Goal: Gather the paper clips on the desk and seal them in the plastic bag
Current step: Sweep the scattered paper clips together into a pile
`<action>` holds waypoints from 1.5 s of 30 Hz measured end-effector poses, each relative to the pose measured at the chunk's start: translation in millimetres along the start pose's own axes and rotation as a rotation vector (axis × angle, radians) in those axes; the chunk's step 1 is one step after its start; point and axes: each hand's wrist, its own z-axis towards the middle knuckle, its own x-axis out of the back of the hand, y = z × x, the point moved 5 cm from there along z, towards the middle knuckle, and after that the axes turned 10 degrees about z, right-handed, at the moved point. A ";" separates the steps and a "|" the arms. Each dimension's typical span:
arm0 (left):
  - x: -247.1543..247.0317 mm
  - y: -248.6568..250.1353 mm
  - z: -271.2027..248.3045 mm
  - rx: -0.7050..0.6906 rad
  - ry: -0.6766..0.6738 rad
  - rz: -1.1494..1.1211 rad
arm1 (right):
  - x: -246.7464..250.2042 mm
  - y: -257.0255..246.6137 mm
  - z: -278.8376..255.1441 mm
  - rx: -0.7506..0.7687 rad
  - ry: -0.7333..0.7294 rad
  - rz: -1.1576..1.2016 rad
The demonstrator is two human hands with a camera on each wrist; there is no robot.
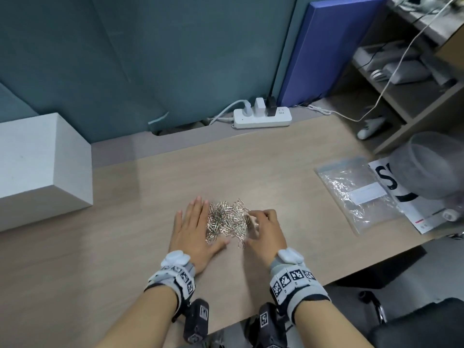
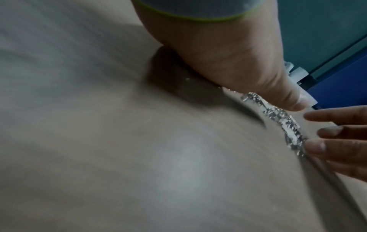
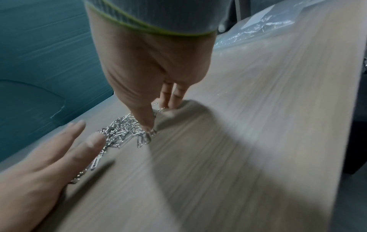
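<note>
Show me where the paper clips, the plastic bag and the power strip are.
paper clips [image 1: 227, 219]: head view, middle of the pile between the hands.
plastic bag [image 1: 351, 194]: head view, crinkled clear middle, left of its white label.
power strip [image 1: 262, 119]: head view, white front edge below the plugs.

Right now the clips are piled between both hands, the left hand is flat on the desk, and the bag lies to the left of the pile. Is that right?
Not quite. The bag lies to the right of the clips, beyond the right hand, as the head view shows. The rest holds: the pile sits between both hands, and the left hand is flat on the desk.
</note>
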 end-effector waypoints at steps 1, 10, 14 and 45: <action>-1.8 -1.5 -8.6 0.020 -0.016 0.017 | 2.3 2.1 -0.9 -0.017 0.001 -0.041; -8.6 15.7 39.1 -0.111 0.032 0.001 | -11.8 -13.6 24.3 -0.010 0.024 0.095; 2.4 22.8 34.7 -0.169 -0.019 0.030 | 10.8 -3.1 25.5 0.008 0.120 0.046; 74.4 85.4 73.6 -0.226 -0.072 -0.082 | 131.2 -4.5 -0.5 -0.206 0.061 -0.370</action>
